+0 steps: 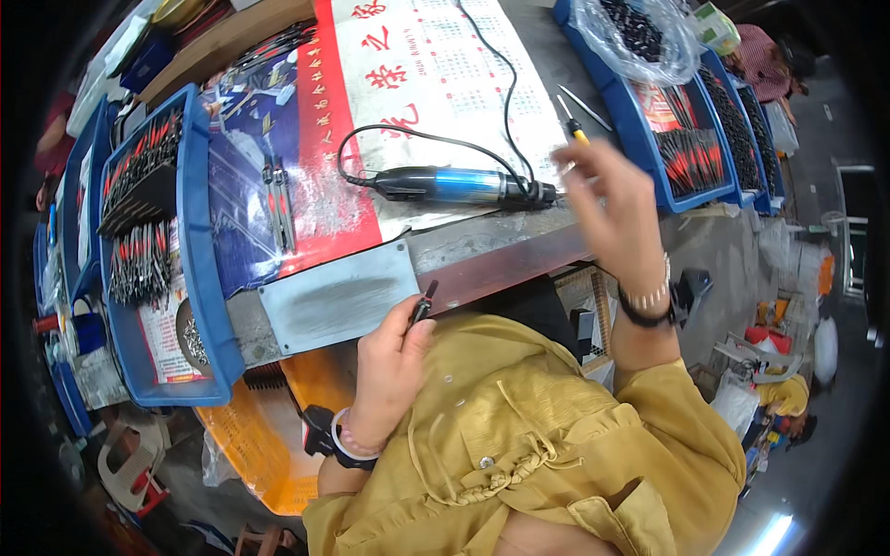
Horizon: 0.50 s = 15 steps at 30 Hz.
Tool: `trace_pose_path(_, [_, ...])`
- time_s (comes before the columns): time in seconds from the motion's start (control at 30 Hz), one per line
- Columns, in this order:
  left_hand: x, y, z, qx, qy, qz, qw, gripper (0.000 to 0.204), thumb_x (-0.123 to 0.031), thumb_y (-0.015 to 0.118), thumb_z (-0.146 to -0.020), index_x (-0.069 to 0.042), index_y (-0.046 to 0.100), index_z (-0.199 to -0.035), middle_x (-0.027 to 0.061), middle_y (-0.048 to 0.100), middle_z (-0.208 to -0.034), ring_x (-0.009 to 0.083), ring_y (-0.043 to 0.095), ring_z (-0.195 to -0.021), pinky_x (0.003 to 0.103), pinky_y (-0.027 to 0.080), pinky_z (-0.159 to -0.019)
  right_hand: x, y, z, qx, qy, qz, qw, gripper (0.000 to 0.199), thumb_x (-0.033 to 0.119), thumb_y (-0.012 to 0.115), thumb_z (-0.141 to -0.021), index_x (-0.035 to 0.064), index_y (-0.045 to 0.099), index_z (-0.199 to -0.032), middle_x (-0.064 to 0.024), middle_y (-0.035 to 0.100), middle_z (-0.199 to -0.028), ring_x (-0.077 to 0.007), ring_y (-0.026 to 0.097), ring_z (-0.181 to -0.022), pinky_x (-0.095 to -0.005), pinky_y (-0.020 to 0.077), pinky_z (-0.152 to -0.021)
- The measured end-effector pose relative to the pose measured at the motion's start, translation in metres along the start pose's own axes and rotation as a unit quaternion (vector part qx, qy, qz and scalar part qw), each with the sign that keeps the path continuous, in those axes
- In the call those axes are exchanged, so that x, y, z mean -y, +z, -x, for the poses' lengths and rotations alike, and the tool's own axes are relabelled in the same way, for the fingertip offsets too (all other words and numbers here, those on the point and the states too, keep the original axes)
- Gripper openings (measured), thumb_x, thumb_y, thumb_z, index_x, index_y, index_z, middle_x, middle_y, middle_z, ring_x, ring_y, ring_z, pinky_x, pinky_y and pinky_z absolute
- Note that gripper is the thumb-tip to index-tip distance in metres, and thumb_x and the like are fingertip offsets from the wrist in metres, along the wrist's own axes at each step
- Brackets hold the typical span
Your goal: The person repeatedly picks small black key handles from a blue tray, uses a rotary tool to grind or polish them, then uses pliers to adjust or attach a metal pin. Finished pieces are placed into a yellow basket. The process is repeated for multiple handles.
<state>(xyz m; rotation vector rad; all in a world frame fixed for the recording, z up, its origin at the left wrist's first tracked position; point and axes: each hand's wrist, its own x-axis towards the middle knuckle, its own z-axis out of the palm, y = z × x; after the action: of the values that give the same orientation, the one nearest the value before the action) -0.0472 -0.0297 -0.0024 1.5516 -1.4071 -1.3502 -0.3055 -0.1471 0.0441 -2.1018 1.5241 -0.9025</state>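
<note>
- Left hand [389,363] closed, thumb and fingers pinching a slim black piece [425,304] – just beside the smudged grey plate [343,295].
- Right hand [614,206] half open, blurred; whether it holds anything, I cannot tell.
- Table [468,242]: blue-and-black corded tool [454,184] on a printed sheet [445,102], blue trays [219,324] on both sides.
- Room: orange crate [248,452] below – pale chair [127,470] on the floor at left.

Dark grey floor [816,167], beige plastic stool [119,480] at left, bright light [772,536] at lower right
</note>
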Motion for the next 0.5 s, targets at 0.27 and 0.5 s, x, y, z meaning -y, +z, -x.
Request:
trace_pose_path(0.27, [-0.008,0.0,0.001,0.143,-0.13,0.391,0.9,0.03,-0.019,0.048,-0.102,0.004,0.056,-0.12,0.0033,0.057,-0.082,0.0063,0.048,-0.064,0.018,0.039,-0.06,-0.154,0.029,-0.032,-0.01,0.131,0.356,0.925,0.029,0.013,0.06,-0.085,0.0051,0.055,-0.113,-0.0213,0.064,-0.097,-0.0423,0.063,-0.087,-0.0501,0.0514,-0.074])
trace_pose_path(0.5, [-0.001,-0.006,0.007,0.082,-0.145,0.395,0.903,0.029,-0.017,0.048,-0.102,0.003,0.056,-0.12,0.0017,0.057,-0.082,0.0057,0.046,-0.063,0.018,0.037,-0.057,-0.055,-0.006,0.008,-0.054,0.153,-0.423,0.891,0.032,0.007,0.058,-0.087,-0.0072,0.06,-0.116,-0.0043,0.06,-0.092,-0.0055,0.053,-0.07,-0.0172,0.0386,-0.056])
